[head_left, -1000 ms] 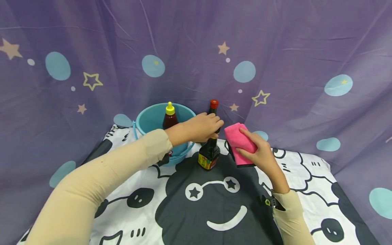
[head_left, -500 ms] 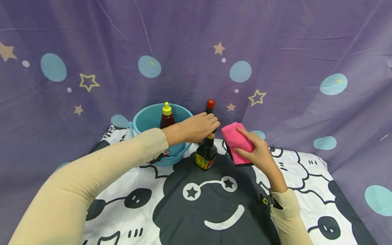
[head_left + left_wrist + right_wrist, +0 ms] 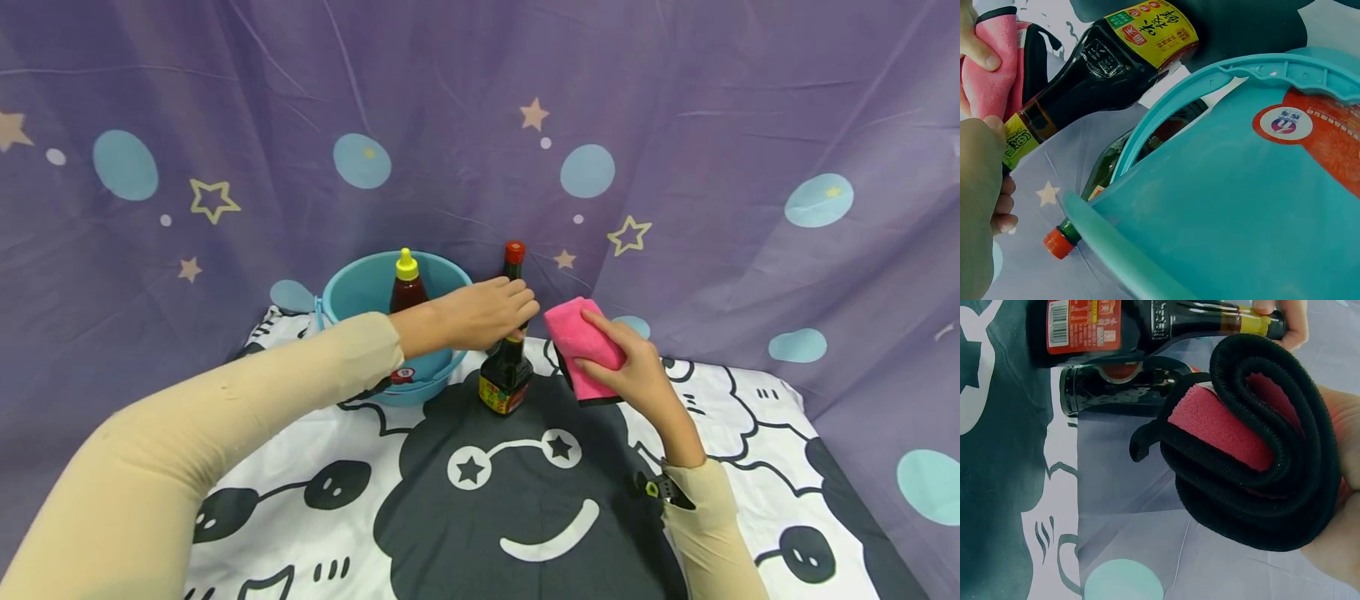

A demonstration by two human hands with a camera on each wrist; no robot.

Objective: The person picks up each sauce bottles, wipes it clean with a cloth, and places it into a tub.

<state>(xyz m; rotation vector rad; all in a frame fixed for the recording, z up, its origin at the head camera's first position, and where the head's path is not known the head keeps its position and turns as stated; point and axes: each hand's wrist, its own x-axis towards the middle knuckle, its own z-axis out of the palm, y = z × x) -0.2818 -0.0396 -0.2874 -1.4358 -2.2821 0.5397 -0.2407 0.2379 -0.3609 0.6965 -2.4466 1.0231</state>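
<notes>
My left hand (image 3: 491, 312) grips the neck of a dark soy sauce bottle (image 3: 508, 367) with a yellow label, which is upright over the patterned cloth cover. Its yellow neck band shows beside the fingers in the left wrist view. My right hand (image 3: 637, 375) holds a folded pink towel (image 3: 581, 342) with black edging, just right of the bottle. Viewed from the right wrist, the towel (image 3: 1229, 437) is rolled in layers, apart from the bottle's body. A second dark bottle (image 3: 1110, 165) with a red cap (image 3: 514, 252) stands behind the first, partly hidden.
A blue bucket (image 3: 345, 283) stands left of the bottles, with its handle lowered at the front. Inside it is a brown-red squeeze bottle (image 3: 407, 293) with a yellow nozzle cap. Behind everything hangs a purple curtain (image 3: 450, 100); a black-and-white patterned cover (image 3: 450, 533) lies underneath.
The head view has shifted slightly, so the scene sits a little further left. Both hands keep their grip, and the bottle and towel show no clear movement.
</notes>
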